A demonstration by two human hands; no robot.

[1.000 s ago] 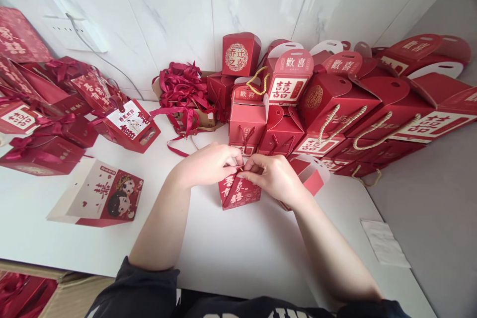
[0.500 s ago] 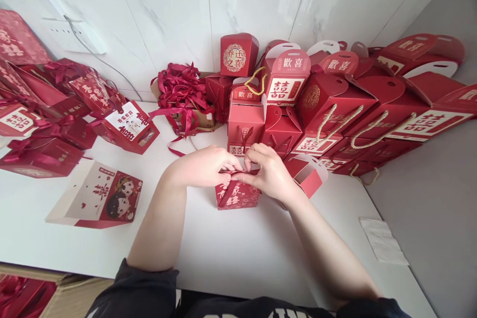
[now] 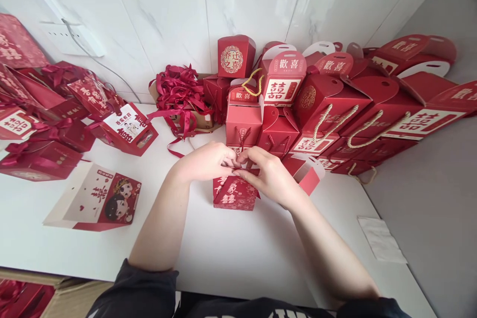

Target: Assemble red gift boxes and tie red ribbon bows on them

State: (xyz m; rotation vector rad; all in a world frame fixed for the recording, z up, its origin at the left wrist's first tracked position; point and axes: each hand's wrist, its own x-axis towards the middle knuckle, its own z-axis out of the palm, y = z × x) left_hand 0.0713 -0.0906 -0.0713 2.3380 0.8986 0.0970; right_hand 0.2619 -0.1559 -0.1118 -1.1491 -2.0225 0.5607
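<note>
A small red gift box (image 3: 235,196) with pale printed characters stands upright on the white table in front of me. A dark red ribbon (image 3: 224,188) runs across its front, and a short end of it shows by the box's right side. My left hand (image 3: 216,161) is bent over the top from the left, its fingers closed on the ribbon. From the right, my right hand (image 3: 266,171) pinches the ribbon at the same spot, thumb along the box's top edge. The fingertips of both hands meet there and hide the knot or fold between them.
Red boxes with rope handles (image 3: 331,104) are stacked behind and to the right. An open box (image 3: 307,179) lies beside my right wrist. Loose ribbons (image 3: 182,89) fill a carton behind. Ribboned boxes (image 3: 42,159) and an unfolded printed box (image 3: 89,196) sit left; a white tissue (image 3: 382,238) right.
My fingers have shifted slightly over the box top, the right hand's fingers coming lower and closer to the left's. A ribbon end now shows at the box's right side. The view has moved slightly.
</note>
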